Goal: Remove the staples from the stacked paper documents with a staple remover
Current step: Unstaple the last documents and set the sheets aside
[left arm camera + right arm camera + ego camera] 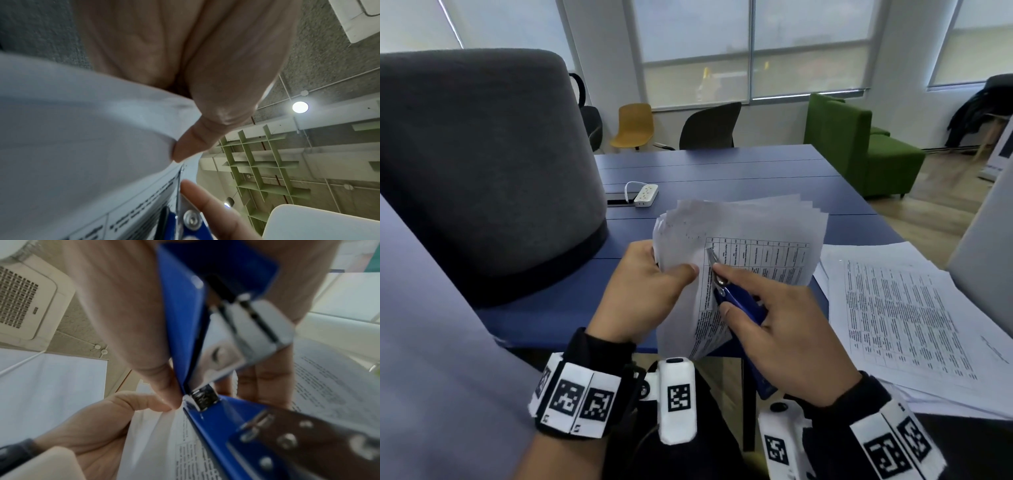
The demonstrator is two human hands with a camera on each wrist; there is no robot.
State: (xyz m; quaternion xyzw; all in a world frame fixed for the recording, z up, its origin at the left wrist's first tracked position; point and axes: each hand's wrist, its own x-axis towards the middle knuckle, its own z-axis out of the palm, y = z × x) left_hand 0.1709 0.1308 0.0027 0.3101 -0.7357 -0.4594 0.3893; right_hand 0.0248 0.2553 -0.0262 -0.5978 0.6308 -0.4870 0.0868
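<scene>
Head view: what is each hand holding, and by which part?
The left hand pinches the stapled paper bundle at its left edge. The right hand grips the blue staple remover by its handle, metal tip on the page.

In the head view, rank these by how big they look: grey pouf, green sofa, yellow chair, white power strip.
1. grey pouf, though it is nearest the camera
2. green sofa
3. yellow chair
4. white power strip

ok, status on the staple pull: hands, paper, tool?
Left hand grips paper bundle aloft. Right hand holds blue staple remover, tip on the top sheet. Nothing blocking.
</scene>
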